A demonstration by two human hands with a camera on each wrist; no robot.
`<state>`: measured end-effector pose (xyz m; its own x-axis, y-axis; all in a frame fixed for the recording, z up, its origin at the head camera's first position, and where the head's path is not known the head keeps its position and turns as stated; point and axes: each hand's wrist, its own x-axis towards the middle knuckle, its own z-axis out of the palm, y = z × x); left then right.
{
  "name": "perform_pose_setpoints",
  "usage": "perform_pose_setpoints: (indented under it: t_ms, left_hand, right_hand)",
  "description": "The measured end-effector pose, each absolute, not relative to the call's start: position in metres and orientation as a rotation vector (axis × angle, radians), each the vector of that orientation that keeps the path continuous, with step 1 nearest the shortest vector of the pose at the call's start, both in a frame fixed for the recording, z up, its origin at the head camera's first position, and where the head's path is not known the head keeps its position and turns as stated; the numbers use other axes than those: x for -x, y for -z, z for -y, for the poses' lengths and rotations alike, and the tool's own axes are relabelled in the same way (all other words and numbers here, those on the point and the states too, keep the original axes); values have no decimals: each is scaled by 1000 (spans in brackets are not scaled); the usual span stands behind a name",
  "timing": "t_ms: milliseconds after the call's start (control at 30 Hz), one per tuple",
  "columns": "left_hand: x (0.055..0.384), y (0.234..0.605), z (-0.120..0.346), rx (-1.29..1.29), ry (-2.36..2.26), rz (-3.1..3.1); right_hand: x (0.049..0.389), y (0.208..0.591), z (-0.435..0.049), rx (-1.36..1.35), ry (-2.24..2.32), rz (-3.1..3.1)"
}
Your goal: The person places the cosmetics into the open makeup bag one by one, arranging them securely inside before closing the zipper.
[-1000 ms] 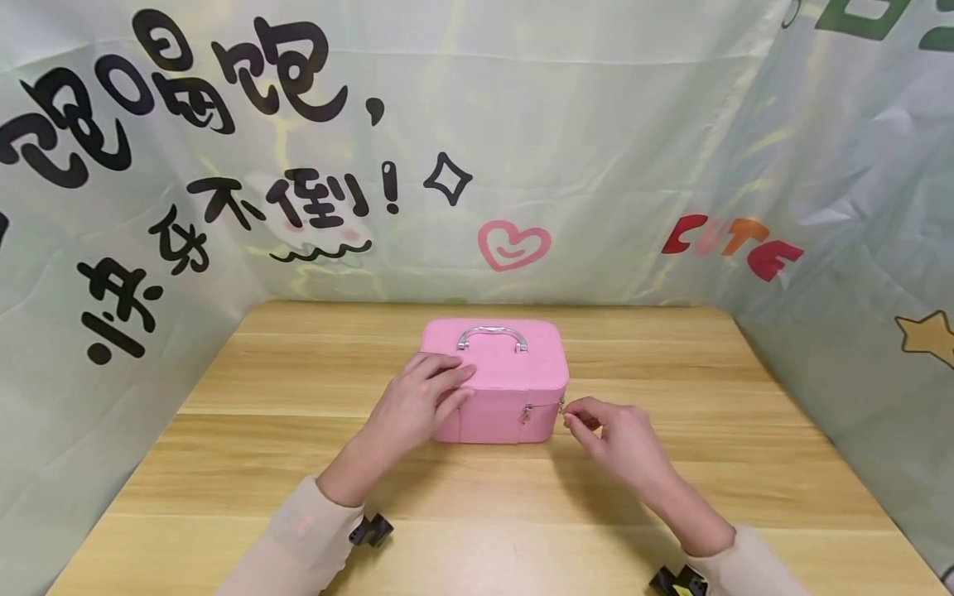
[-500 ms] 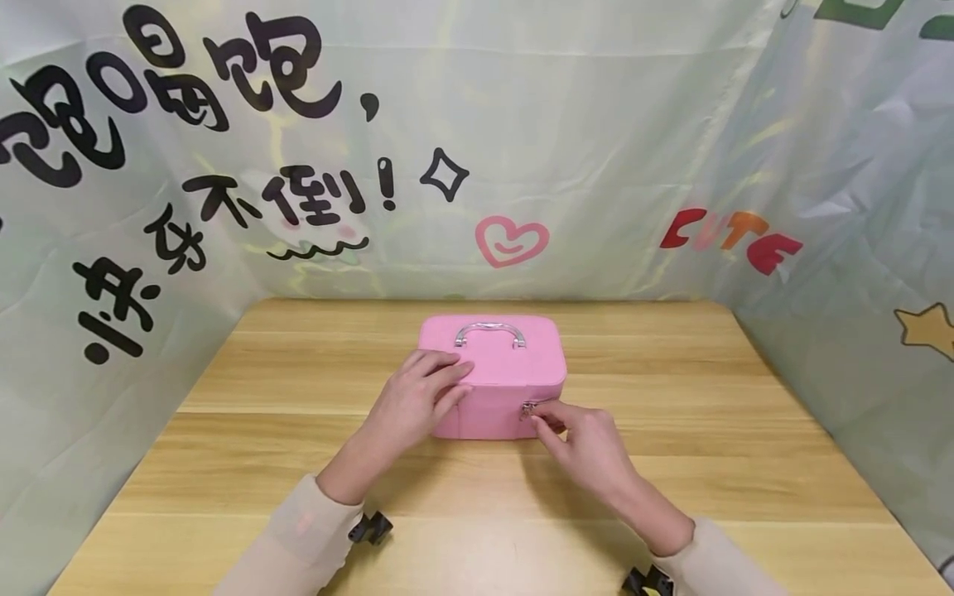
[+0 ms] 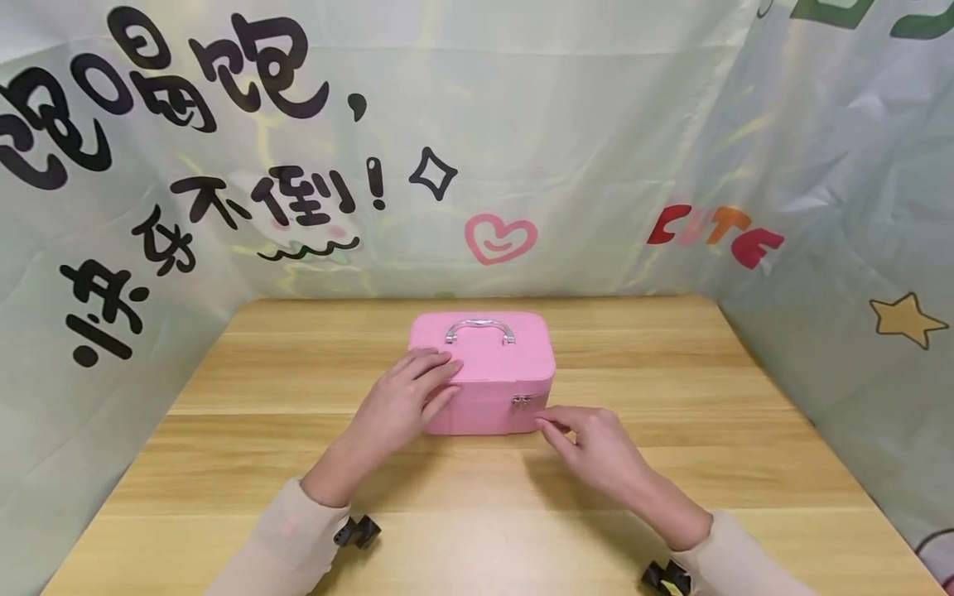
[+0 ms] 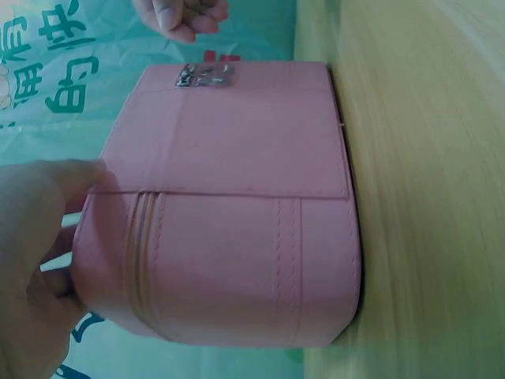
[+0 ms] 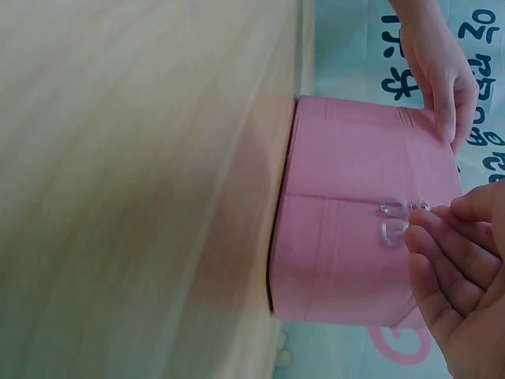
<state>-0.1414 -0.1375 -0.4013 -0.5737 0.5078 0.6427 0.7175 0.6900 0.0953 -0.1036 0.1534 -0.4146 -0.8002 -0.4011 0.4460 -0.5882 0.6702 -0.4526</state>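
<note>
A pink vanity case [image 3: 484,364] stands upright on the table, its lid down and a silver handle [image 3: 480,325] on top. My left hand [image 3: 398,397] rests on the lid's front left part, fingers on top and thumb over the front edge. Two metal zipper pulls [image 3: 522,402] sit side by side at the front right; they show clearly in the right wrist view. Just right of them is my right hand [image 3: 596,443], thumb and forefinger close together. The left wrist view shows that hand's fingers [image 4: 185,33] loosely bent, apart from the case and holding nothing.
The wooden table [image 3: 298,463] reaches back to a pale printed cloth [image 3: 581,149] that hangs behind and at both sides. A small black camera is worn at each wrist.
One zipper pull has moved left from the case's right corner to the other pull, with my right hand at it. That hand has since drawn back slightly right. My left hand stays on the lid.
</note>
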Motion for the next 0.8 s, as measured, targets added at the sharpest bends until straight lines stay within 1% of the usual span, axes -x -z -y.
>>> perform_pose_setpoints:
  t_ms: [267, 500, 800]
  left_hand:
    - [137, 400, 158, 952, 474, 2367]
    - [144, 402, 189, 877, 458, 2368]
    - [153, 409, 229, 758, 436, 2483]
  right_hand:
    - [114, 412, -183, -778, -719, 2507]
    - [126, 404, -210, -749, -617, 2485]
    - [138, 395, -244, -659, -540, 2625]
